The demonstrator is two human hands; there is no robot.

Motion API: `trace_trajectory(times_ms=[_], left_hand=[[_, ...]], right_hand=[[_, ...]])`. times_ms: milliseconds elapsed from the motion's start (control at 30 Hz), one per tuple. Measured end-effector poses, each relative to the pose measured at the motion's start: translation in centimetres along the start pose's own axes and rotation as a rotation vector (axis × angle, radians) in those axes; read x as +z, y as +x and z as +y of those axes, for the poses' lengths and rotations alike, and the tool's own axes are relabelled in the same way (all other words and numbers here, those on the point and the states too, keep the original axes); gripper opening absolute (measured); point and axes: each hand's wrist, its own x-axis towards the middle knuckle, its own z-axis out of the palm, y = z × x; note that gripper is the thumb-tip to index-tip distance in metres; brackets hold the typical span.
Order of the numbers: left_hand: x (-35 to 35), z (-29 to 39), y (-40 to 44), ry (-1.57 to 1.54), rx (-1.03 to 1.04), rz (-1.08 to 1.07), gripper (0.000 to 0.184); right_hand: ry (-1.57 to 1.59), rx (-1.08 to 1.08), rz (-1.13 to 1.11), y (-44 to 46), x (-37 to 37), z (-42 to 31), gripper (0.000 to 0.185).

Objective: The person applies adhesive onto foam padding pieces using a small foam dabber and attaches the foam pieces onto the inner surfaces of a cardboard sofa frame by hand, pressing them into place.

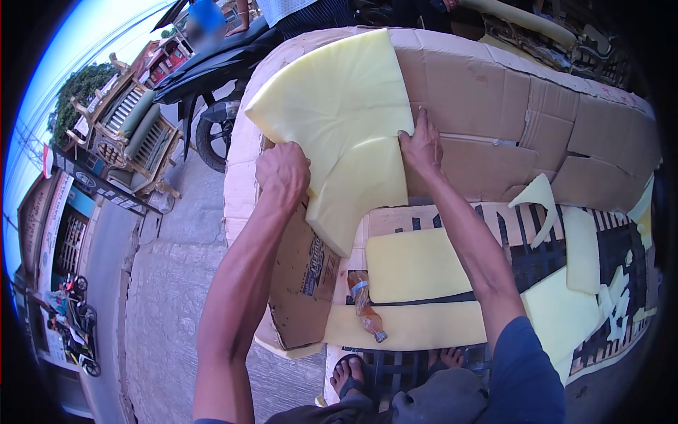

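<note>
A yellow foam sheet (339, 92) with a curved outer edge drapes over the corner of a cardboard-covered sofa frame (466, 92). A second foam piece (364, 184) overlaps its lower part, hanging down over the inside of the arm. My left hand (282, 173) is closed on the left edge of the foam, fingers curled and partly hidden. My right hand (423, 145) is at the foam's right edge, its thumb touching the edge and its fingers stretched up against the cardboard backrest.
Foam pieces (417, 265) and offcuts (540, 205) lie on the black-webbed seat. A clear plastic bag with brown contents (364, 304) rests there too, near my feet. Behind stand a motorcycle (212, 120), a wooden bench (131, 127) and other people. A road runs left.
</note>
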Motion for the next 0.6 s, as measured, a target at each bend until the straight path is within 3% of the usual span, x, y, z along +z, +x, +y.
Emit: trace_trajectory(times_ms=[133, 200, 267, 400, 467, 533, 567, 600], left_hand=[[-1.7, 0.6, -0.2, 0.177, 0.018, -0.073, 0.035], [-2.5, 0.6, -0.4, 0.205, 0.028, -0.092, 0.038], [-2.9, 0.6, -0.2, 0.23, 0.047, -0.104, 0.041], [-5.6, -0.1, -2.5, 0.222, 0.123, 0.005, 0.046], [-7.7, 0.3, -3.4, 0.226, 0.146, 0.02, 0.045], [-8.3, 0.3, -3.4, 0.142, 0.255, 0.291, 0.05], [-8.1, 0.1, -2.6, 0.139, 0.251, 0.293, 0.05], [-7.5, -0.2, -1.1, 0.223, 0.339, 0.483, 0.051]], right_hand=[[-0.03, -0.197, 0.262, -2.5, 0.1, -2.6, 0.065], [0.305, -0.441, -0.041, -3.9, 0.0, -5.0, 0.063], [0.389, -0.478, -0.302, -5.6, 0.0, -8.0, 0.063], [0.244, -0.533, -0.426, -6.8, 3.5, -10.2, 0.068], [0.239, -0.416, -0.524, -7.3, 4.0, -10.3, 0.072], [0.239, -0.422, -0.531, -7.3, 4.6, -10.2, 0.075], [0.231, -0.427, -0.533, -7.0, 4.7, -10.2, 0.078], [0.226, -0.428, -0.534, -6.8, 4.6, -10.4, 0.078]])
